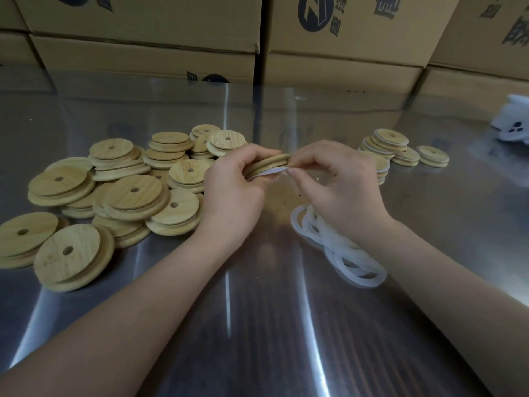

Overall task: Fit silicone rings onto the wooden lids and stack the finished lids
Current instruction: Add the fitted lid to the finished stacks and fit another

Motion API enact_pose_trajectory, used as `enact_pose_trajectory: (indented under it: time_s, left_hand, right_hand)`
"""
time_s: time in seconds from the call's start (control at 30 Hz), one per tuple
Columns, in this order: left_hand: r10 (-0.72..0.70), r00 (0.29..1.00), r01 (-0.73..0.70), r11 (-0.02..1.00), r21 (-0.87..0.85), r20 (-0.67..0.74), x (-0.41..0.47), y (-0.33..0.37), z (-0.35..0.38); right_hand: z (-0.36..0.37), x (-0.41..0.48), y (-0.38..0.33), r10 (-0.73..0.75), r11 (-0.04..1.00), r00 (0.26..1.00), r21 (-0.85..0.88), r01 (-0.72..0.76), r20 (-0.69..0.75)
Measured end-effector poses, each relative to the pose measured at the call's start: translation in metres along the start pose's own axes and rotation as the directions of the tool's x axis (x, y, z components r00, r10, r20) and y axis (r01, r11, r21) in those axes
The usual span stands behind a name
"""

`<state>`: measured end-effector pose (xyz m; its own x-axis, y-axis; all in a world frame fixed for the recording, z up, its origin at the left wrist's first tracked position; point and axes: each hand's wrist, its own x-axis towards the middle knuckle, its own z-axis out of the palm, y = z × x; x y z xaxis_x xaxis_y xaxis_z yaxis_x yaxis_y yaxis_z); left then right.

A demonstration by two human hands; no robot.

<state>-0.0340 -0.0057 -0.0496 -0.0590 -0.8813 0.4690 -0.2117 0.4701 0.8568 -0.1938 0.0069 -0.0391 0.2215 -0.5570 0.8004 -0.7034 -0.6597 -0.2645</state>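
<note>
Wooden lid point(267, 165): held edge-on above the middle of the steel table point(257, 325), between both hands, clear of the surface. Groove around its rim faces the camera.

Left hand point(229, 193): fingers curled round the left side of the lid, thumb on top, gripping it.

Right hand point(336, 181): thumb and fingertips pinch a white silicone ring point(274, 172) at the lid's right edge. A strip of the ring shows along the lower rim of the lid; the rest is hidden by the fingers. Cannot tell how far round the groove it is seated.

Loose lids point(114, 193): large untidy heap on the table to the left of the left hand, overlapping, most lying flat, each with a small off-centre hole. The nearest one leans tilted on its neighbour.

Spare rings point(343, 253): tangled white pile on the table under and just behind the right wrist, partly covered by it.

Finished lids point(386, 143): on the far right side of the table, beyond the right hand, white bands visible between the wooden layers. One taller stack, two low stacks beside it on the right, more partly hidden behind the right hand.

Cardboard boxes point(143, 27): stacked in a wall along the far edge of the table, dark print on them. White object point(513, 121) at the right frame edge, not identifiable.
</note>
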Motion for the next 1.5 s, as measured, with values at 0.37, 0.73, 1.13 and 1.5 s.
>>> enact_pose_trajectory:
  time_s: [0.37, 0.73, 1.13, 1.5]
  left_hand:
    - [0.019, 1.000, -0.019, 0.999, 0.048, -0.008, 0.0000, 0.0013, 0.0001]
    - [0.088, 0.996, -0.087, 0.994, 0.066, -0.012, -0.0017, -0.0020, 0.0000]
    - [0.134, 0.991, -0.134, 0.989, 0.068, 0.005, -0.0037, 0.0002, 0.0003]
    - [-0.134, 0.990, 0.141, 0.962, -0.234, 0.044, -0.0056, 0.0040, 0.0026]
  right_hand:
    - [-0.0003, 0.0008, -0.0011, 0.062, 0.997, 0.998, 0.050, -0.062, 0.002]
    - [-0.0007, 0.0009, -0.0002, 0.032, 0.999, 0.999, 0.016, -0.032, 0.016]
    - [-0.0021, 0.0017, 0.0003, -0.002, 1.000, 0.999, 0.011, 0.002, 0.036]
    - [-0.0020, 0.0019, 0.0014, 0.089, 0.996, 0.996, 0.030, -0.089, 0.020]
